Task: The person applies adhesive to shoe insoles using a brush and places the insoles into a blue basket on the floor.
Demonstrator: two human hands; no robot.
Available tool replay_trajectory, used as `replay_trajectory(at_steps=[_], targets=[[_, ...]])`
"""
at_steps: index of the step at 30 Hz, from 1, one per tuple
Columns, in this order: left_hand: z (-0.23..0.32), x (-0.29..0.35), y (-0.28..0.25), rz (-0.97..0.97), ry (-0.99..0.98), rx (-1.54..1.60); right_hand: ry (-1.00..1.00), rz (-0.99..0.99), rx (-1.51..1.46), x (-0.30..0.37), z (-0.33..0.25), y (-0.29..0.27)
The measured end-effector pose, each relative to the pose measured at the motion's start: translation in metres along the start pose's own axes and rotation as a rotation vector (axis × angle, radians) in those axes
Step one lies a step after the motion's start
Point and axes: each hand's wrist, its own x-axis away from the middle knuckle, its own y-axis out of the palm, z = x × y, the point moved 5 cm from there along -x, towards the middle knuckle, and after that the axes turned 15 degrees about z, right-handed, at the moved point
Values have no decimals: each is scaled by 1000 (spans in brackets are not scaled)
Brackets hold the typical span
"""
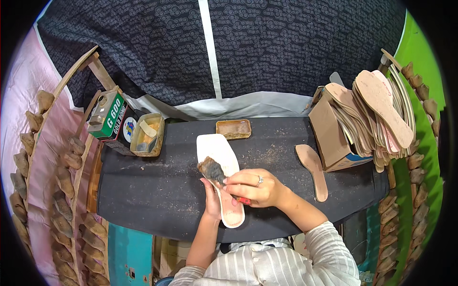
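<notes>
Over the near middle of the table, my left hand (212, 200) holds a shoe insole (217, 145) by its left edge, some fingers hidden beneath it. The wide front part of the insole is white and points away from me; its heel end is pinkish tan. My right hand (260, 188) is closed around the red and dark handle of a brush (210, 168). The brush's dark, clumped bristles lie over the insole's left side, near its middle. A ring shows on one right finger.
A shallow brown tray (233, 128) lies beyond the insole. At left stand a green metal can (109, 117) and a yellowish container (149, 148) with scrapers. At right, a single insole (312, 171) lies beside a cardboard box (329, 136) stacked with insoles (384, 107). Racks of shoe lasts (63, 205) flank the table.
</notes>
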Motion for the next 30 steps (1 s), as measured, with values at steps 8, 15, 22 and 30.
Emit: replay_trajectory(at_steps=[8, 15, 22, 30], targets=[[-5, 2, -3, 16, -130, 112, 58, 5, -51, 8, -8, -6], [2, 5, 7, -62, -183, 183, -2, -32, 62, 3, -11, -2], [26, -7, 11, -293, 28, -11, 202, -77, -97, 17, -12, -10], [23, -2, 23, -218, 77, -111, 60, -11, -4, 11, -14, -10]])
